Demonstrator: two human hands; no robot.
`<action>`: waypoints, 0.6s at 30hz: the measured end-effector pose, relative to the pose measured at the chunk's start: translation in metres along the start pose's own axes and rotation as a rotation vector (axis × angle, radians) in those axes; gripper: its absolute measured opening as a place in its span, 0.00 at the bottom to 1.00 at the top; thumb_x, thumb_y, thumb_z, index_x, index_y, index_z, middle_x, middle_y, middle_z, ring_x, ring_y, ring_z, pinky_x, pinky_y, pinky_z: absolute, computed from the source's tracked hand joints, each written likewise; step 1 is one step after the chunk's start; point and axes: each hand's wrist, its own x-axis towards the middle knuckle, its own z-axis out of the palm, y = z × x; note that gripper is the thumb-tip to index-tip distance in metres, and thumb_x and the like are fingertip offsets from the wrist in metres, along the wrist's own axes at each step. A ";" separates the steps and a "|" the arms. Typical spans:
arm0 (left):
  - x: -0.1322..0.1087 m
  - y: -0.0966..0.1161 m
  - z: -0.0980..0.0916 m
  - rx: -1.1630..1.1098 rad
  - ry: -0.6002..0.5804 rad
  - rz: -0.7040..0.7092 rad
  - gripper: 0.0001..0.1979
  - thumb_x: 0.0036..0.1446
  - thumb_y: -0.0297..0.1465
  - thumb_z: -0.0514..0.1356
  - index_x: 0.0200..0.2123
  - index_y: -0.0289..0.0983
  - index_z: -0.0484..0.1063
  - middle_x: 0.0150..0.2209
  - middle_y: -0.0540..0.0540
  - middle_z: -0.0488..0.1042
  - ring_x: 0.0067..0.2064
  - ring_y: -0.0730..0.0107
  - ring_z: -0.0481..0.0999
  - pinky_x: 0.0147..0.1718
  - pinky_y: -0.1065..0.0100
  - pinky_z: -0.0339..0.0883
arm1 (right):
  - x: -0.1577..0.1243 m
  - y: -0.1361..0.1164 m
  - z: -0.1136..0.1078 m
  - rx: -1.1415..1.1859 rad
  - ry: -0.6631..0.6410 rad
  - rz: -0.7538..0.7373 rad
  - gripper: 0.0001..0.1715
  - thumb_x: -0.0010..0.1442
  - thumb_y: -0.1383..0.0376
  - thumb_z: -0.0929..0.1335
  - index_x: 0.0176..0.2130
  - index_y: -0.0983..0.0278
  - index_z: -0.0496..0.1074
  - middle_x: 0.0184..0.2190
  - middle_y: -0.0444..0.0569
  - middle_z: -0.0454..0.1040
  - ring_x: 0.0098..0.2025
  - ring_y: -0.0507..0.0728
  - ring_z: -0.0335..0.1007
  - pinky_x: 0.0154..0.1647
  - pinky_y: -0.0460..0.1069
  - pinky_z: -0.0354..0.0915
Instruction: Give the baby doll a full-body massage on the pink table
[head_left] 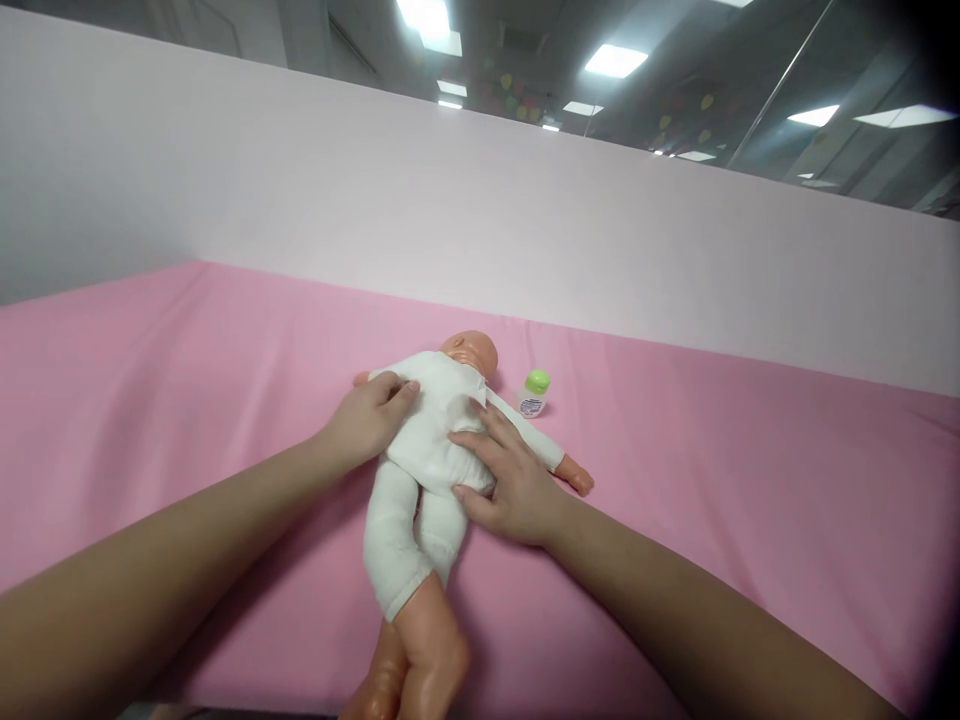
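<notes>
A baby doll (439,415) with a white cloth body and hard plastic head, hands and legs lies on its back on the pink sheet. Its head is turned away, and its feet reach the lower edge of the view. My left hand (373,415) is closed on the side of its chest beneath the doll's arm, thumb lying on the cloth; some fingers are hidden. Against the other side of its belly rests my right hand (514,485), open, with fingers spread over the cloth. Just beyond the doll's outstretched arm stands a small bottle (534,397) with a green cap, touched by neither hand.
The pink sheet (712,480) covers the padded surface, with shallow wrinkles. A pale low wall (525,230) closes off the far side, and glass (675,110) reflecting ceiling lights rises above it. The surface's near edge shows at the bottom.
</notes>
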 end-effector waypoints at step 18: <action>-0.020 -0.002 0.014 0.350 -0.157 0.420 0.47 0.61 0.57 0.60 0.73 0.36 0.56 0.75 0.28 0.47 0.75 0.33 0.49 0.68 0.37 0.51 | -0.002 0.012 0.005 -0.030 0.076 -0.039 0.37 0.61 0.60 0.71 0.68 0.59 0.66 0.78 0.51 0.42 0.80 0.69 0.33 0.76 0.71 0.47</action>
